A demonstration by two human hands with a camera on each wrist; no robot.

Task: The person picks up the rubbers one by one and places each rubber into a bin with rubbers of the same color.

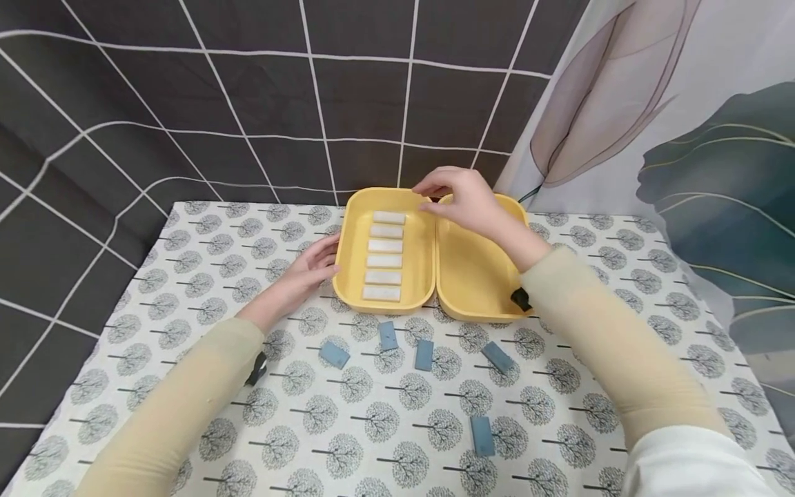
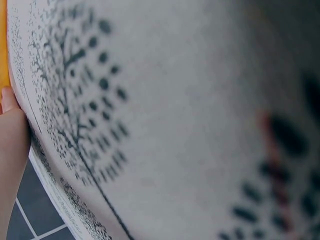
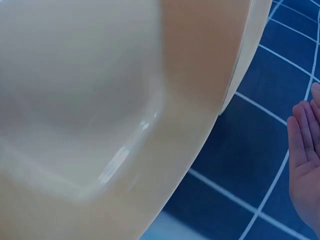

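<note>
A yellow two-part box (image 1: 341,259) lies opened flat on the table. In its left half a column of several small white rectangular blocks (image 1: 384,261) is laid out, evenly spaced. My left hand (image 1: 304,276) rests against the outer left wall, thumb near the rim. Above the far edge, where the two halves meet, hovers my right hand (image 1: 462,200) with fingers gently bent and no object visible in it. In the right wrist view the right hand (image 3: 306,160) shows extended fingers beside the box wall (image 3: 200,100). The left wrist view catches only part of the left hand (image 2: 12,145).
Several blue-grey rectangular blocks (image 1: 424,355) lie scattered in front of the box on the tree-patterned tablecloth (image 1: 348,449). The right half of the box (image 1: 475,269) holds no blocks that I can see. A dark tiled-pattern backdrop (image 1: 261,90) stands behind, with a leaf-print curtain (image 1: 714,172) at right.
</note>
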